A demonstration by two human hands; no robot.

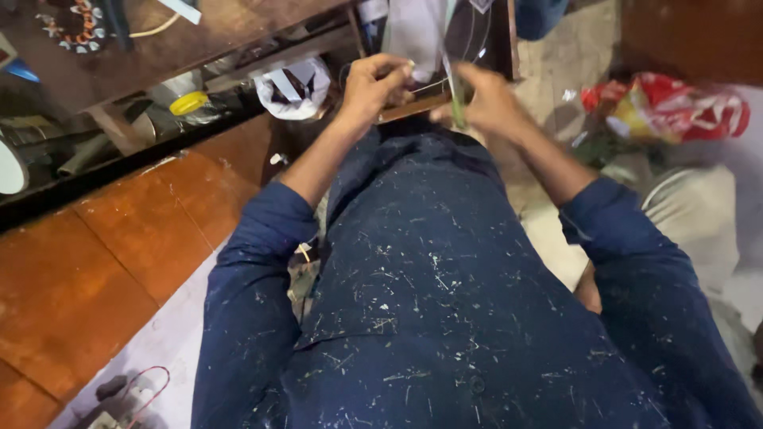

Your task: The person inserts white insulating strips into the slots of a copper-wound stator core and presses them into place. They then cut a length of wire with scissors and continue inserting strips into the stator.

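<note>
Both hands at the worktop edge

The left hand (373, 83) is curled, its grip pinching a thin white strip (431, 84). The right hand (485, 99) grasps a slim green tool (458, 107), upright just beside the left grip, over the wooden worktop (238, 32) edge.

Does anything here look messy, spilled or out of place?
Yes. The person's dark blue shirt is speckled all over with pale flecks and slivers. A crumpled red and yellow bag lies on the floor at right, with scraps near it. Both hands, left hand and right hand, look unremarkable.
</note>
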